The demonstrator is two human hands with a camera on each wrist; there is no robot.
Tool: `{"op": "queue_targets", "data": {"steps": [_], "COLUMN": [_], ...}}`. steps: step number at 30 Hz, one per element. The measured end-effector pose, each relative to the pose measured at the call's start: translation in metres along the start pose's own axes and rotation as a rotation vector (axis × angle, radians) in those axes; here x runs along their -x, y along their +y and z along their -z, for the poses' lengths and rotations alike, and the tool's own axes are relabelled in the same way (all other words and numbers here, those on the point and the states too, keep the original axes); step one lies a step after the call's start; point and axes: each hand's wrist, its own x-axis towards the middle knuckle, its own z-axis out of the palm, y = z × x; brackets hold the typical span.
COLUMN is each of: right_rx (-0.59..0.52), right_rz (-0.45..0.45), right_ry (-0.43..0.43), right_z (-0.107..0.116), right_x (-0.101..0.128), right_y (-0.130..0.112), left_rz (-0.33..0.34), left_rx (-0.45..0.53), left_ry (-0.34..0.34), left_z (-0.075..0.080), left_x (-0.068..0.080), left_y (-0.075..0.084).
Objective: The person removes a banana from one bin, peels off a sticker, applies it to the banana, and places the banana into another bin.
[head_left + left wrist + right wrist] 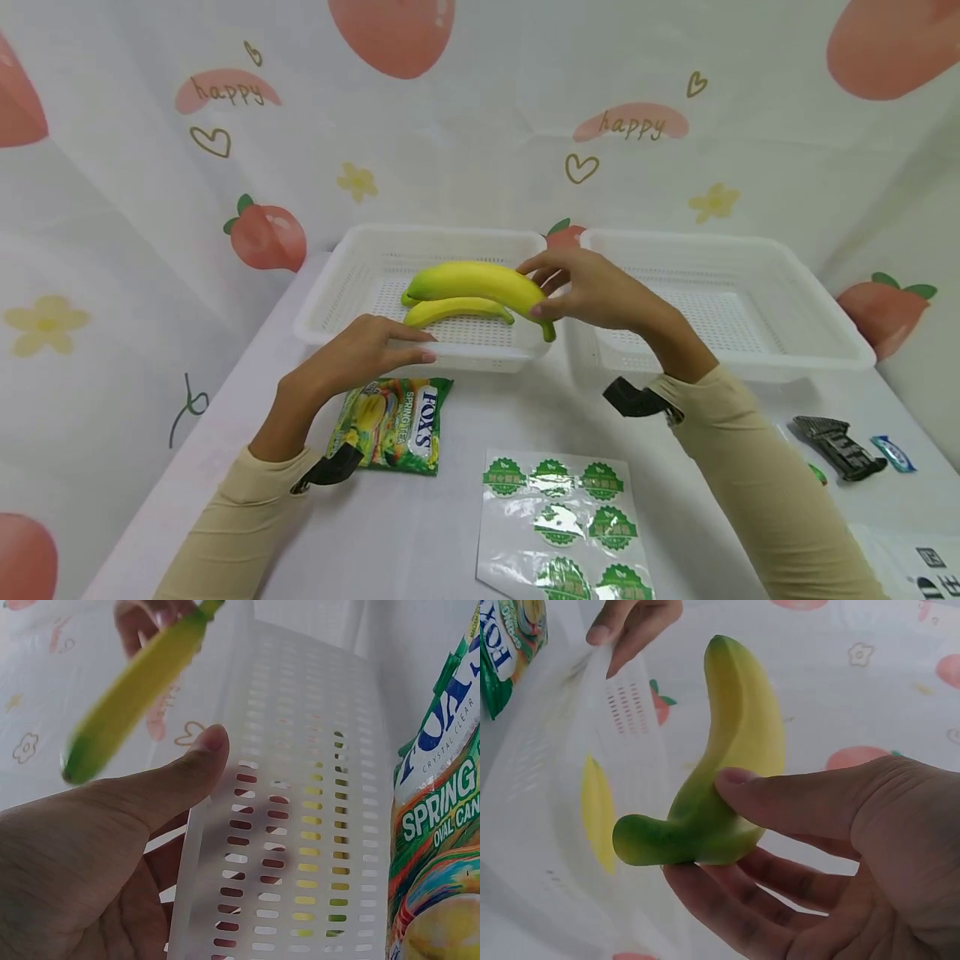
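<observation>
On the white table [525,400], the right hand [600,292] pinches the banana [480,282] near its stem, above the left basket [330,308]; the left hand [352,354] lies relaxed, holding nothing.

Both arms wear long beige sleeves [757,483]; a black wrist strap [636,400] sits at each cuff, hands bare.

A green and orange plastic candy bag printed "FOX'S" [393,422] lies flat on the white table [480,400], just in front of the left basket. A glossy sheet of round green stickers [562,521] lies near the table's front edge, to the right of the bag. A black ribbed plastic clip [838,445] sits at the far right, with a small blue and white wrapped packet [892,452] just beside it. A white cloth printed with peaches, hearts and "happy" [225,133] hangs behind.
</observation>
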Motion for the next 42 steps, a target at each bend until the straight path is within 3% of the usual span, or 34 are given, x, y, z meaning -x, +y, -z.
{"op": "queue_targets", "data": {"steps": [7,16,23,33,37,42], "right_rx": [0.008,-0.027,-0.01,0.053,0.053,0.059], "right_rz": [0.067,0.025,-0.005,-0.061,-0.072,-0.075], "right_ry": [0.044,-0.012,-0.073,-0.085,-0.078,-0.063], "right_z": [0.004,-0.013,-0.031,-0.049,-0.051,-0.054], "right_x": [0.059,0.112,0.126,0.12,0.118,0.113], "right_y": [0.016,0.041,0.061,0.088,0.095,0.1], "left_rz": [-0.005,-0.002,0.011,0.0,-0.105,-0.33], "left_rx": [0.02,0.031,0.017,-0.002,-0.031,-0.05], "left_ry": [0.001,0.009,0.016,0.0,0.056,0.15], "left_z": [0.002,0.004,0.003,0.0,-0.004,-0.013], "left_x": [0.0,0.001,0.002,0.001,0.002,0.007], "left_y": [-0.001,-0.001,0.0,0.004,0.015,0.04]}}
